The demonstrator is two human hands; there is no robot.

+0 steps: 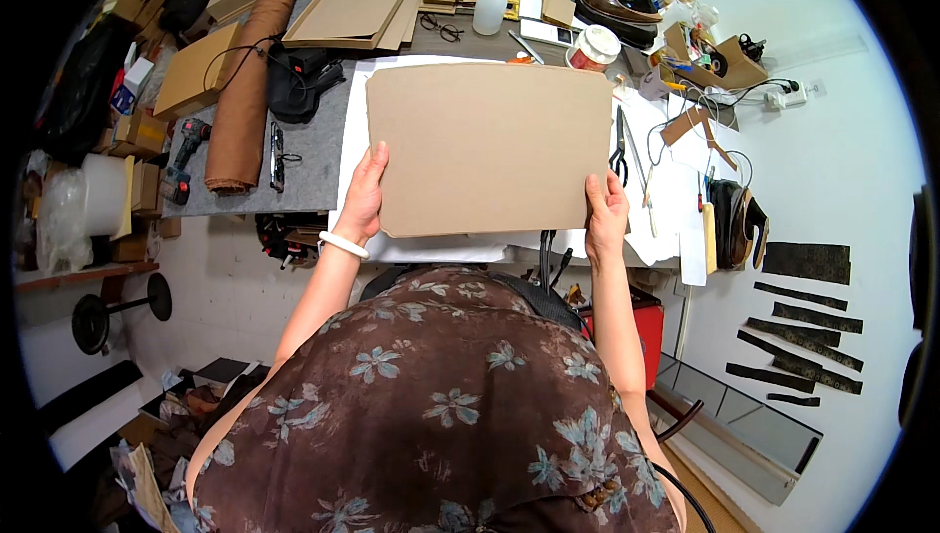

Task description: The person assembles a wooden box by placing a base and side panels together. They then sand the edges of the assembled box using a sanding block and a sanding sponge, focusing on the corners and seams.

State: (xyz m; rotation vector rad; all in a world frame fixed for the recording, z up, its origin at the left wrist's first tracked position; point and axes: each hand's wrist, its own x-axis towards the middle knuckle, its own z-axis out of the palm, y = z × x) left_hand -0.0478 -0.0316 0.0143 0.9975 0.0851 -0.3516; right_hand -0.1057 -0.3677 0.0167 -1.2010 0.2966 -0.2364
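A large rectangular cardboard sheet [490, 146], plain tan, flat and unmarked with slightly rounded corners, is held over the near edge of the worktop [323, 156], covering most of the white sheet [357, 112] spread there. The left hand [364, 195] is clamped on its lower left corner, thumb on top, with one white bangle [343, 244] at the wrist; the right hand [605, 215] is clamped on its lower right corner. The two hands are well apart, one at each end of the near edge. Beyond the sheet lie one shallow cardboard tray [350, 9], one roll of brown material [257, 68], one pair of spectacles [441, 28], one clear plastic bottle [489, 9] and one pair of black scissors [620, 146]. On the white surface to the right lie about seven dark strips [803, 323], one of them broader than the rest.
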